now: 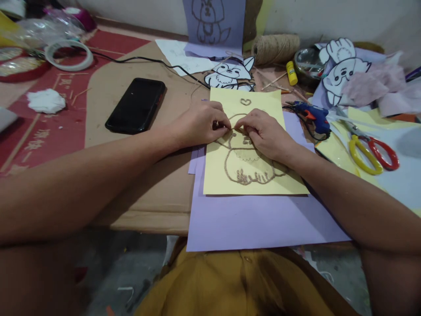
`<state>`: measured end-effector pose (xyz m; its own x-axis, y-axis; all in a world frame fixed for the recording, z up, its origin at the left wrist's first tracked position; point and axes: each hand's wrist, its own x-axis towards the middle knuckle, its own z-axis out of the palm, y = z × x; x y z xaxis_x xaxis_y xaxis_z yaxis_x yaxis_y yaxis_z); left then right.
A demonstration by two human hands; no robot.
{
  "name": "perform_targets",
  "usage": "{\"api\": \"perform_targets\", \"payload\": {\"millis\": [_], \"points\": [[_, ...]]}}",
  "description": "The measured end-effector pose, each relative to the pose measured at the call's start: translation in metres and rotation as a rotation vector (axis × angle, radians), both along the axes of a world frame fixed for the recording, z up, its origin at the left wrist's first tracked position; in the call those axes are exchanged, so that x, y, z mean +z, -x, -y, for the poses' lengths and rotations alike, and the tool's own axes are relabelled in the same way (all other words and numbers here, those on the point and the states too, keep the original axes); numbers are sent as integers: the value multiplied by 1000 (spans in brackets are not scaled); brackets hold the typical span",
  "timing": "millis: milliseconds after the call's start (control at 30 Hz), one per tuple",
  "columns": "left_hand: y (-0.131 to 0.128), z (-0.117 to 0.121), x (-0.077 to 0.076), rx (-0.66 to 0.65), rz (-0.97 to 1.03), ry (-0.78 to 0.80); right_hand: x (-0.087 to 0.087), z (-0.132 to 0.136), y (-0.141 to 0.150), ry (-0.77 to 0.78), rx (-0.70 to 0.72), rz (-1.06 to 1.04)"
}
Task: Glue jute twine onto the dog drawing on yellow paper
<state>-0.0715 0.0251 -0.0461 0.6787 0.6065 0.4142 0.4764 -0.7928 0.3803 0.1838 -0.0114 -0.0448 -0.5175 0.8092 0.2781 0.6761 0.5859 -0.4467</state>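
Note:
A yellow sheet of paper (213, 184) carries an animal outline of brown twine (226, 164), with a small twine heart (245, 102) above it. Larger purple paper (263, 224) lies underneath. My left hand (210, 123) rests on the yellow sheet's upper left part, thumb and finger pinched together over the animal's head. My right hand (263, 134) is pinched close beside it, fingertips almost meeting the left ones. Whatever is between the fingertips is too small to make out. Part of the twine outline is hidden under both hands.
A black phone (136, 105) lies left on the cardboard. To the right are a blue glue gun (312, 116) and scissors (365, 153). Behind stand a twine roll (275, 48), a glue stick (291, 73) and cut-out paper animals (230, 74). A tape roll (69, 55) sits far left.

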Motion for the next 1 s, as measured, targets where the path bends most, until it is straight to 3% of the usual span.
{"api": "perform_targets", "payload": {"millis": [233,1000], "points": [[7,5,8,53,-51,21,0,0,0,-13,-4,9],[3,11,13,71,-75,77,-8,-1,3,-48,14,-38]]}}
